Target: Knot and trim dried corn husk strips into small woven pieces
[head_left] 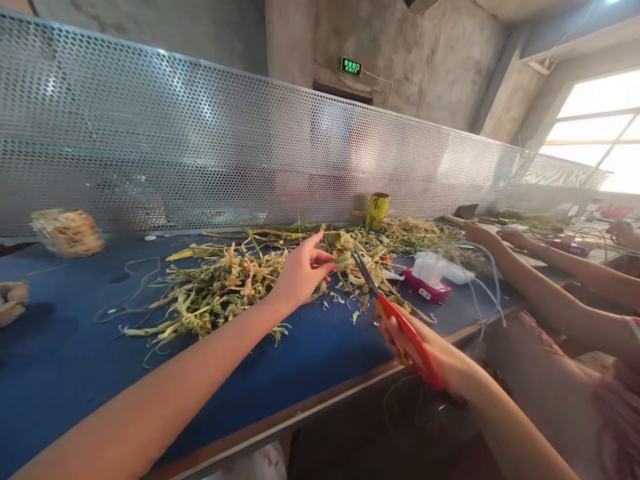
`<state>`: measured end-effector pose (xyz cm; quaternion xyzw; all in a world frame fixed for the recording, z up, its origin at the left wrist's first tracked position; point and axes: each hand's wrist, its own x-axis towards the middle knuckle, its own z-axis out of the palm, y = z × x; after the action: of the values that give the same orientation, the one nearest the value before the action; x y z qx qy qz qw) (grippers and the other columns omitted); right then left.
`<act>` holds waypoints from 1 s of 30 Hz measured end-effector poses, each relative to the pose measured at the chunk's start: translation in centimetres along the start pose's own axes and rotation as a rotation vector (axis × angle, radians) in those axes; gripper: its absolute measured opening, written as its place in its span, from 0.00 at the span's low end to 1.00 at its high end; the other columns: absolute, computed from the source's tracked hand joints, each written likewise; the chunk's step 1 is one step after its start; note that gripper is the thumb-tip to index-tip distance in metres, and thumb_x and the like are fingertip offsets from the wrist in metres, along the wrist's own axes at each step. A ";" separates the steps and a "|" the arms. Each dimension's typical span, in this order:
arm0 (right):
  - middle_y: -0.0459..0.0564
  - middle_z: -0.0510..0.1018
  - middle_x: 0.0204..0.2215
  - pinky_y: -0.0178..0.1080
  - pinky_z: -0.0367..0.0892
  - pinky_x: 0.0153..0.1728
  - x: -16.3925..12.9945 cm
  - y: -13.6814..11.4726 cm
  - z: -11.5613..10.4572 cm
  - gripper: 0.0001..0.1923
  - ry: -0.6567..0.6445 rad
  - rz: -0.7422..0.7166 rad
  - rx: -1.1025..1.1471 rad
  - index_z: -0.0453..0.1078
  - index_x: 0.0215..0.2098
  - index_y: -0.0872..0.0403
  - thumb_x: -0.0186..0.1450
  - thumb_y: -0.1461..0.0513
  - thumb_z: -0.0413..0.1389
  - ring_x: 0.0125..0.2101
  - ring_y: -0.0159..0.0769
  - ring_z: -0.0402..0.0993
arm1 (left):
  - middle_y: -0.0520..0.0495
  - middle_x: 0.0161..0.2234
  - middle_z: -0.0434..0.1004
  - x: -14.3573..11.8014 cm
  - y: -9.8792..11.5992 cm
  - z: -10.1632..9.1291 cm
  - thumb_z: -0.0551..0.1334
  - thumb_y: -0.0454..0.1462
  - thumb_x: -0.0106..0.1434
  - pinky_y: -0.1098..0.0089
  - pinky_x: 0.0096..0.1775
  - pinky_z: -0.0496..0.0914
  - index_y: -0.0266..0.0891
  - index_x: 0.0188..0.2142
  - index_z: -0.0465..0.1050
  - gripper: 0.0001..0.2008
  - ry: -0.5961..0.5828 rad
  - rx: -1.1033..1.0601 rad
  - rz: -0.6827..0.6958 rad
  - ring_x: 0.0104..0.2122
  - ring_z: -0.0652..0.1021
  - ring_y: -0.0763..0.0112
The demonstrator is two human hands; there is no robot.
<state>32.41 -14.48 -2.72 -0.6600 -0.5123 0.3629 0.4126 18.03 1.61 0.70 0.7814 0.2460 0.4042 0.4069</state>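
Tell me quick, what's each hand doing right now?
Left hand: closed, pinching a green stalk.
Right hand: closed around the red handles of the scissors, blades open at the stalk.

Stems [220, 287] lie mid-frame on table [75, 373]; scissors [395, 320] right of them. Can [377, 210] behind, against screen [200, 153]. Box [430, 280] right of centre.

walls: bare concrete [430, 60] | screen: perforated metal [200, 147] beyond the grip | sign: green exit [351, 67] | window [600, 127]: bright, far right | bench: blue-topped [75, 360]
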 end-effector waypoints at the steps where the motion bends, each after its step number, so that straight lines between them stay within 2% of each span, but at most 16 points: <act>1: 0.43 0.59 0.24 0.30 0.56 0.21 0.0 -0.1 0.1 0.25 -0.014 -0.009 -0.006 0.60 0.33 0.53 0.56 0.41 0.46 0.23 0.27 0.55 | 0.44 0.34 0.77 -0.1 0.1 0.0 0.60 0.30 0.53 0.68 0.30 0.72 0.33 0.57 0.51 0.33 -0.002 -0.008 -0.009 0.22 0.74 0.75; 4: 0.42 0.57 0.23 0.30 0.54 0.21 0.0 -0.2 0.5 0.23 -0.048 -0.029 0.000 0.58 0.31 0.54 0.57 0.42 0.46 0.22 0.26 0.54 | 0.43 0.34 0.77 -0.3 0.3 0.0 0.61 0.30 0.53 0.68 0.30 0.72 0.31 0.58 0.51 0.33 0.004 -0.005 -0.002 0.22 0.75 0.74; 11: 0.40 0.56 0.21 0.29 0.51 0.18 0.5 0.3 0.6 0.23 -0.035 -0.013 0.019 0.57 0.31 0.54 0.58 0.43 0.45 0.20 0.24 0.53 | 0.43 0.34 0.76 -0.6 0.6 0.3 0.60 0.29 0.53 0.69 0.30 0.71 0.33 0.57 0.53 0.32 -0.010 0.045 0.019 0.22 0.74 0.75; 16: 0.39 0.55 0.18 0.29 0.50 0.15 0.7 0.6 0.7 0.21 -0.040 0.027 0.093 0.56 0.30 0.54 0.57 0.44 0.48 0.17 0.23 0.52 | 0.45 0.34 0.76 -0.4 0.0 0.5 0.60 0.30 0.53 0.68 0.32 0.71 0.35 0.58 0.52 0.33 -0.034 0.066 0.038 0.23 0.74 0.75; 21: 0.37 0.54 0.15 0.28 0.49 0.12 0.9 0.4 1.0 0.17 0.037 0.060 0.133 0.56 0.27 0.53 0.56 0.49 0.51 0.13 0.21 0.52 | 0.44 0.34 0.77 0.3 -0.9 1.1 0.60 0.29 0.53 0.68 0.33 0.71 0.34 0.58 0.50 0.34 -0.048 0.034 0.064 0.25 0.75 0.73; 26: 0.35 0.54 0.11 0.27 0.46 0.08 1.8 0.2 0.3 0.16 0.117 0.259 0.345 0.54 0.24 0.53 0.53 0.51 0.52 0.08 0.21 0.50 | 0.43 0.34 0.77 1.1 -0.9 1.8 0.61 0.28 0.52 0.68 0.34 0.71 0.31 0.58 0.49 0.35 -0.076 -0.011 0.043 0.25 0.75 0.74; 30: 0.35 0.57 0.10 0.26 0.48 0.07 2.8 0.5 -0.3 0.20 0.264 0.203 0.389 0.55 0.26 0.53 0.48 0.48 0.56 0.08 0.22 0.54 | 0.42 0.34 0.76 1.2 -1.2 1.9 0.61 0.30 0.52 0.69 0.30 0.71 0.32 0.58 0.49 0.35 -0.080 0.019 0.046 0.25 0.74 0.73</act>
<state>33.51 -11.84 -3.26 -0.6581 -0.3057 0.4049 0.5564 20.18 2.31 -0.44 0.8063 0.2154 0.3793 0.3996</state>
